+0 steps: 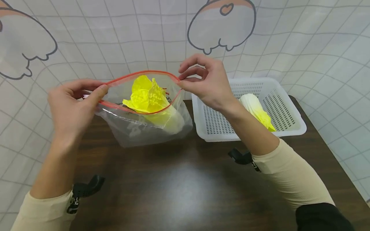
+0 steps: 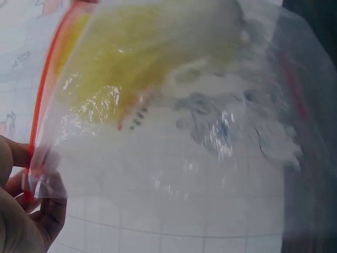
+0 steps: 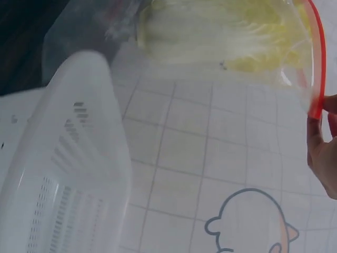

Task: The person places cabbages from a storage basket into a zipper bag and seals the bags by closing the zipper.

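A clear zip bag (image 1: 130,130) with a red zip edge (image 1: 138,72) stands on the table, its mouth spread wide. Inside it leans a Chinese cabbage (image 1: 144,96), yellow leaves up at the opening and white base lower right. My left hand (image 1: 72,104) pinches the mouth's left end between thumb and fingers; the left wrist view shows that grip beside the red strip (image 2: 39,105). At the right end, my right hand (image 1: 206,83) pinches the other corner with thumb and index finger. In the right wrist view the cabbage (image 3: 210,39) shows through the plastic.
Right of the bag is a white perforated basket (image 1: 219,138), with another Chinese cabbage (image 1: 255,109) lying in it, partly behind my right forearm. Both sit on a dark wooden table (image 1: 185,192) against a white grid-patterned curtain (image 1: 138,35) with cartoon drawings.
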Demonstrator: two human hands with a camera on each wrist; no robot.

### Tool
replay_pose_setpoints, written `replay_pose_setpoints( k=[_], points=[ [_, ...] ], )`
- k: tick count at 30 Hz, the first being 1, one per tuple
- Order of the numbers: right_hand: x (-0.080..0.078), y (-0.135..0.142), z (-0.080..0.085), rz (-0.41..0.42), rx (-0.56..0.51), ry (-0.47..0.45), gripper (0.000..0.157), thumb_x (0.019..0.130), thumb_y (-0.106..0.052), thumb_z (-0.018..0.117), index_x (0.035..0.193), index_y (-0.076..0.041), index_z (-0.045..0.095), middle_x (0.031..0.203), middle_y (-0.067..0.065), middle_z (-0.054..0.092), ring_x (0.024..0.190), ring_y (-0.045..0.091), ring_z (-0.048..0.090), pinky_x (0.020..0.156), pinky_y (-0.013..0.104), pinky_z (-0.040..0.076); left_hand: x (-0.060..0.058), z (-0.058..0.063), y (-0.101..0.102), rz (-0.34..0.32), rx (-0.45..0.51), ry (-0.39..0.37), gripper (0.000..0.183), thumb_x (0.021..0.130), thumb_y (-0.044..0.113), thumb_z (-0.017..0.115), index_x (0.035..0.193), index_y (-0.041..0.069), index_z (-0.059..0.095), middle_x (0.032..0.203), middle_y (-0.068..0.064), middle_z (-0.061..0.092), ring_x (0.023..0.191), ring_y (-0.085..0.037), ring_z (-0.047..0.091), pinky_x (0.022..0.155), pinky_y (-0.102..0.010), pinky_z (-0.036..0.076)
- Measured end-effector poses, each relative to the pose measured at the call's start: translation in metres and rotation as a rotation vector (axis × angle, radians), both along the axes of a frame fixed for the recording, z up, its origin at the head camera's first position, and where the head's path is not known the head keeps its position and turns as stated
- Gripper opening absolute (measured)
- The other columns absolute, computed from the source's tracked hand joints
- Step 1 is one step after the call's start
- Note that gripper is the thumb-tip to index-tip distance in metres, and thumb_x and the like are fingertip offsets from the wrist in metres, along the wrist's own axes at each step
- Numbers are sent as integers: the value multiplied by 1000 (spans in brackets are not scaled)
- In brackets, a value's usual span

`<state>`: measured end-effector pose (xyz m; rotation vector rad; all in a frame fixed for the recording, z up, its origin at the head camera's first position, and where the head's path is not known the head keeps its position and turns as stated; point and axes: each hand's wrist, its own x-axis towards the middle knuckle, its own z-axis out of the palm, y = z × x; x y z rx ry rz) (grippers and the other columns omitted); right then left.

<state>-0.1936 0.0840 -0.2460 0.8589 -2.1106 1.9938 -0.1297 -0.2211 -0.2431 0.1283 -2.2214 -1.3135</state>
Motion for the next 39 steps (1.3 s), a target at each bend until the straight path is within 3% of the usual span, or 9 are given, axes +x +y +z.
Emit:
replay_pose_setpoints(
  k=[3,9,13,19,28,34,39],
  points=[
    [-2,0,-5,-15,121,86,10,88,7,69,93,0,75,115,10,62,103,24,66,91,36,62,4,6,5,16,4,43,18,89,23,81,96,7,85,73,12,71,57,-10,59,52,-14,48],
    [-2,4,-13,-10,536,394,29,92,4,57,85,-10,82,123,9,66,112,20,63,96,33,55,5,13,11,28,5,58,18,89,23,81,97,7,84,72,11,71,59,-11,59,52,-15,49],
    [-2,6,-15,53,658,460,25,90,-1,59,84,-13,80,120,7,67,112,20,61,95,32,53,5,14,11,31,20,46,18,90,22,81,97,6,84,73,11,71,59,-10,58,53,-14,50],
    [-2,9,-17,91,632,473,8,91,-9,73,87,-13,78,113,4,70,102,17,63,86,31,56,3,13,11,50,3,27,19,91,22,79,100,6,84,73,14,70,55,-8,55,52,-13,47],
    [-3,15,-14,-21,424,407,3,96,-7,71,96,-8,74,105,3,75,103,16,67,93,35,57,-4,10,3,55,73,36,7,88,17,81,89,12,85,67,14,70,47,-5,56,45,-14,44],
    [-7,17,-15,-60,443,415,3,97,-10,72,95,-10,75,106,0,73,102,13,66,92,34,53,-10,6,-2,91,25,57,14,87,22,82,93,10,85,66,15,69,51,-5,55,46,-13,43],
    [-9,22,-17,-73,473,401,4,96,-13,74,98,-11,77,107,0,70,100,12,67,90,35,53,-14,9,1,115,-47,130,19,88,26,81,95,9,85,68,18,68,55,-5,55,49,-12,42]
  ],
)
